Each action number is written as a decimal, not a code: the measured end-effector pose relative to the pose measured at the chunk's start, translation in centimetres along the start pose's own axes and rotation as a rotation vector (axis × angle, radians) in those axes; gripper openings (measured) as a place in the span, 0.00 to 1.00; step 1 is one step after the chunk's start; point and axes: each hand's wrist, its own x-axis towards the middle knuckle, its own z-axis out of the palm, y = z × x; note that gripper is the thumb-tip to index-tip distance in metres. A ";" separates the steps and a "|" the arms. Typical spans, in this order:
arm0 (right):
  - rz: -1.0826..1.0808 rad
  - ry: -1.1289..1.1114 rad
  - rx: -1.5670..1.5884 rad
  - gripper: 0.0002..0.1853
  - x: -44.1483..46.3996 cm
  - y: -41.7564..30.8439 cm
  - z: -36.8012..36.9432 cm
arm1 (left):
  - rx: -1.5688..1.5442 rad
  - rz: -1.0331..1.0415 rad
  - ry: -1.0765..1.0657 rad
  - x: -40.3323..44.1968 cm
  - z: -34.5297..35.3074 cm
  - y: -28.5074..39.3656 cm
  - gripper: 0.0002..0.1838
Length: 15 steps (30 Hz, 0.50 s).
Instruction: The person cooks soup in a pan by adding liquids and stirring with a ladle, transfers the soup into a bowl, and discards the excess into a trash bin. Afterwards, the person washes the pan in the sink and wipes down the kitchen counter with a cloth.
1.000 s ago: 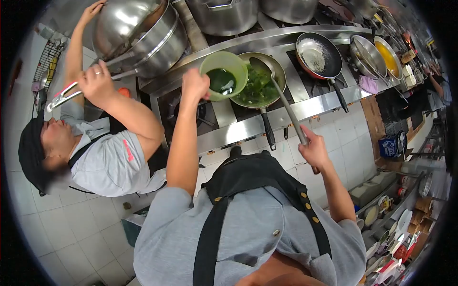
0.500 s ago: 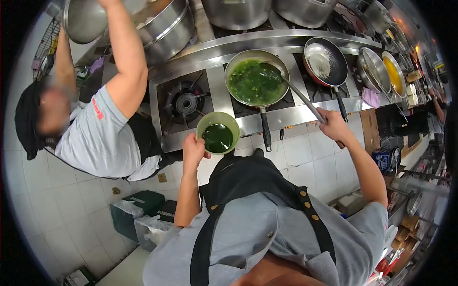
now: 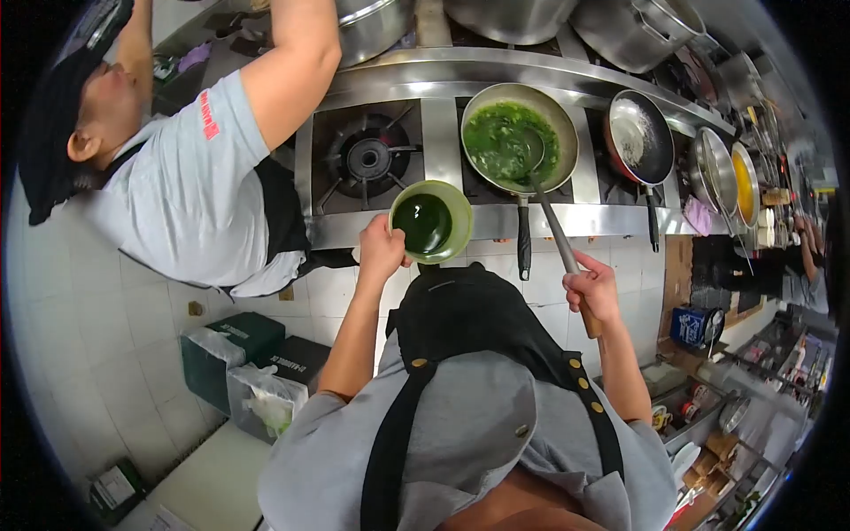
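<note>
My left hand [image 3: 383,249] grips the side of a pale green bowl [image 3: 461,224], which holds dark green liquid and is just in front of the stove's edge. My right hand [image 3: 591,288] is closed round the long handle of a ladle [image 3: 558,232]. The ladle's scoop rests in a frying pan [image 3: 569,126] on the burner, within bright green soup [image 3: 496,137] that has leafy bits in it. The pan's black handle [image 3: 524,243] points toward me, between my two hands.
A co-worker [image 3: 190,168] stands close on the left, arm raised over the stove. Beside the soup pan are an unused burner [image 3: 369,157] and a second frying pan [image 3: 656,142] with white residue. Large pots [image 3: 642,35] line the back. Green boxes [image 3: 232,350] stand on the floor.
The ladle's scoop has shifted nearer the front right of the pan, its handle now steeper. My right hand has come closer to my body. My view has turned, sliding the stove rightward.
</note>
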 end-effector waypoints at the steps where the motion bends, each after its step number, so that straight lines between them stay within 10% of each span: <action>1: -0.053 0.021 -0.123 0.31 -0.1 0.2 0.1 | 0.001 0.004 -0.001 0.3 0.2 0.0 0.07; 15: -0.819 0.094 -1.283 0.32 10.7 -2.8 -13.2 | 0.058 -0.102 0.188 -4.6 4.3 -1.0 0.08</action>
